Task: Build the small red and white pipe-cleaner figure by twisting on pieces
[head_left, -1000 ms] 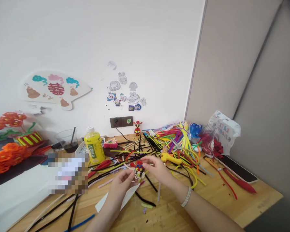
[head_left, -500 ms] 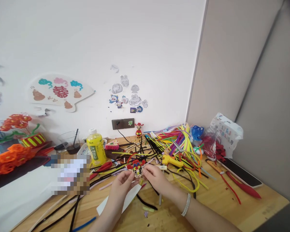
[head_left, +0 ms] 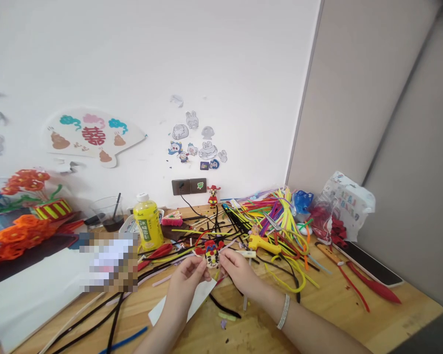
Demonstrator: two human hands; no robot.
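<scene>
"In front of the yellow drink bottle [head_left: 147, 224], at the near side of the wooden table [head_left: 395, 314], what lies there?"

"A blue pipe cleaner [head_left: 127, 339] first. Then a white sheet of paper [head_left: 199, 301], nearer than the bottle and to its right, partly hidden by the left arm."

"And the 2 hands?"

"Both grasp the same small doll head [head_left: 211, 260], right of the bottle and a little nearer. The left hand [head_left: 189, 271] pinches 1 side between thumb and fingers; the right hand [head_left: 239, 271], with a sparkly bracelet [head_left: 283, 311] at the wrist, pinches the other."

"What does the head look like?"

"Pale face with black markings, under a red and blue hat."

"Anything around the bottle's own depth?"

"A yellow glue gun [head_left: 263, 243], well to its right, and a clear cup [head_left: 110, 217] to its left."

"Farther back?"

"To the bottle's right, a heap of colourful pipe cleaners [head_left: 282, 209] with scissors [head_left: 271, 221] on it, and a standing red-hatted figurine [head_left: 213, 196] by the wall. Above the bottle and leftward, a fan-shaped paper [head_left: 125, 147] on that wall."
</scene>
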